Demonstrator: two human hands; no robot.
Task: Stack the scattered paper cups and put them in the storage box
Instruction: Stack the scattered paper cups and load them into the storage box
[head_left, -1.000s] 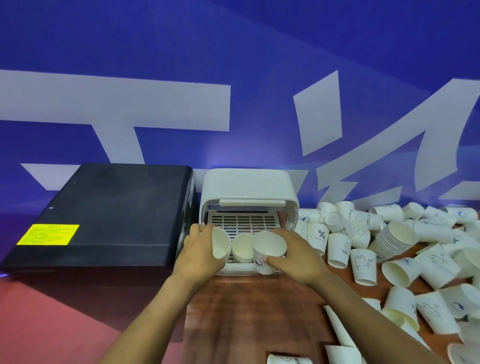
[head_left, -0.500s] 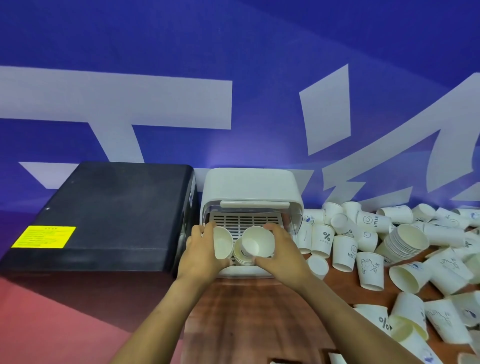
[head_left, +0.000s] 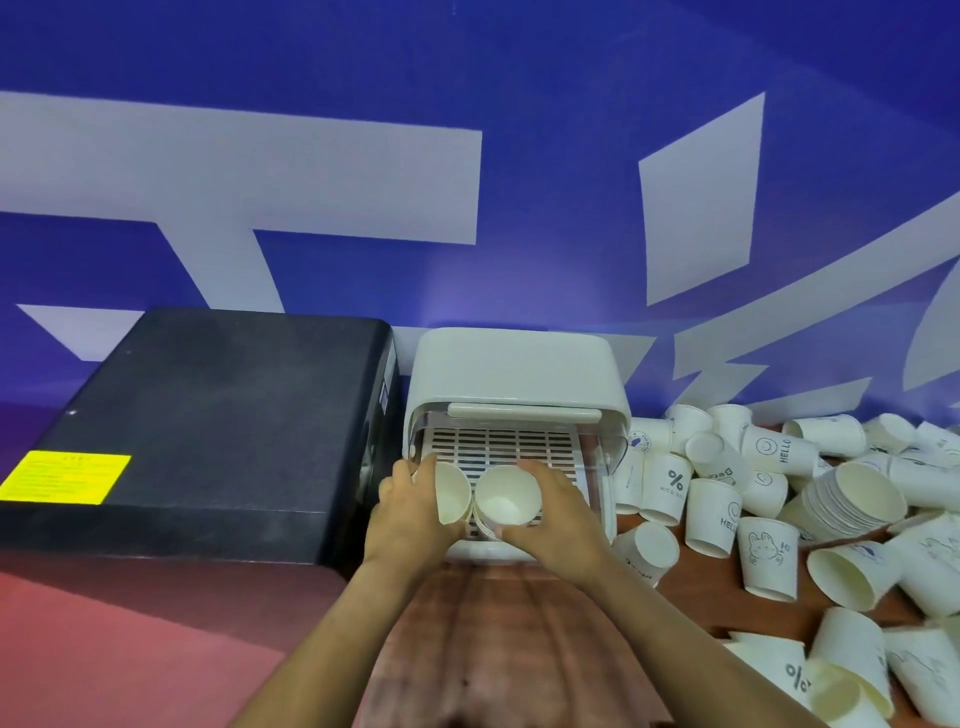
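While both arms reach forward from the bottom of the view, the left hand (head_left: 410, 512) curls its fingers around a paper cup (head_left: 451, 493) at the storage box (head_left: 511, 374) opening. The right hand (head_left: 558, 514) grips a second cup stack (head_left: 506, 501) beside it, mouth toward the viewer, lying on the slatted white tray (head_left: 501, 449), probably so nested cups slide in lengthwise. Many loose cups (head_left: 769, 519) lie scattered on the wooden worktop (head_left: 498, 623) to the right. A black case (head_left: 208, 431) sits just left of the box.

Blue white-patterned wall (head_left: 519, 62), wooden table (head_left: 498, 623)
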